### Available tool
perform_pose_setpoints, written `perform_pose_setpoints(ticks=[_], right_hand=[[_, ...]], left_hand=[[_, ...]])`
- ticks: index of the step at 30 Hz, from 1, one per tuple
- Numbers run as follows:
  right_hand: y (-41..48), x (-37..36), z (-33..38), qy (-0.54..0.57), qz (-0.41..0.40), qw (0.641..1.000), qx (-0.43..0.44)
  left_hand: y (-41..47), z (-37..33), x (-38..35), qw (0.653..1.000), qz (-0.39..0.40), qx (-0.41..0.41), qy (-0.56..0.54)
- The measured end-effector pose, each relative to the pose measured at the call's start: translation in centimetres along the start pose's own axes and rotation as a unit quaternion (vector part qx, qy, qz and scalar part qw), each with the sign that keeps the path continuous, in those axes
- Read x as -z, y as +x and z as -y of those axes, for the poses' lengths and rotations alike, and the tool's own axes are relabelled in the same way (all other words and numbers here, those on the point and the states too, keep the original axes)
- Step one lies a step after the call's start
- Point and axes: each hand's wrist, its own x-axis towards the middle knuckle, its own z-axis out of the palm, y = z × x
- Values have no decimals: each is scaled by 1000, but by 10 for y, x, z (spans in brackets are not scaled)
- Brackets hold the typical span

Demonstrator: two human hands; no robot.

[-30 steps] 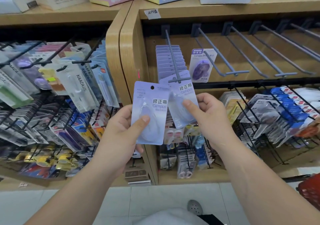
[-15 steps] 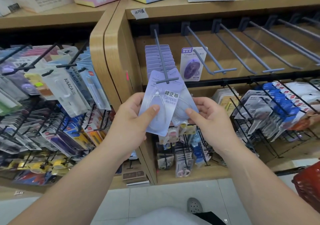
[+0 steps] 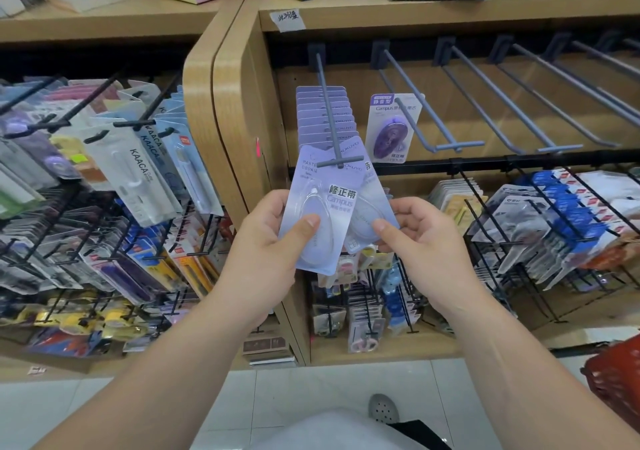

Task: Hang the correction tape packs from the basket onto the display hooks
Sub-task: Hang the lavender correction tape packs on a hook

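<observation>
Big wooden shelf unit (image 3: 235,144) fills the view, and a row of long grey display hooks (image 3: 519,103) juts out of its upper bay. Down at the bottom right edge sits the red basket (image 3: 614,383), only a corner of it showing, well apart from the action.

Both hands are up in front of the leftmost hook (image 3: 328,113), which carries a stack of pale lilac packs (image 3: 320,117). The left hand (image 3: 270,245) grips a correction tape pack (image 3: 317,214), thumb flat on the clear blister, fingers behind the card. The top of that card is right at the hook's crossbar tip, and the bar crosses in front of it. The right hand (image 3: 419,231) pinches a second pack (image 3: 369,217), tucked partly behind the first and tilted to the right. Whether that one is on the hook, I can't tell, since the front card covers its top.

One purple pack (image 3: 393,127) hangs alone on the next hook over.
</observation>
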Motion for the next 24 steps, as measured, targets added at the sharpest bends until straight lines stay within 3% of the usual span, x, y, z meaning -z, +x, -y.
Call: perform_pose_setpoints(ticks=[9,17,24], right_hand=[[19,-13,-3,-96,24,995,0],[35,-25,-12,-191,80,978,13],[29,-10,-14,-194,56,979,-11]], left_hand=[[19,19,-11,997,-36,57,46],[36,28,-23,995,-44,44,73],[32,44,-30,994,-58,63,61]])
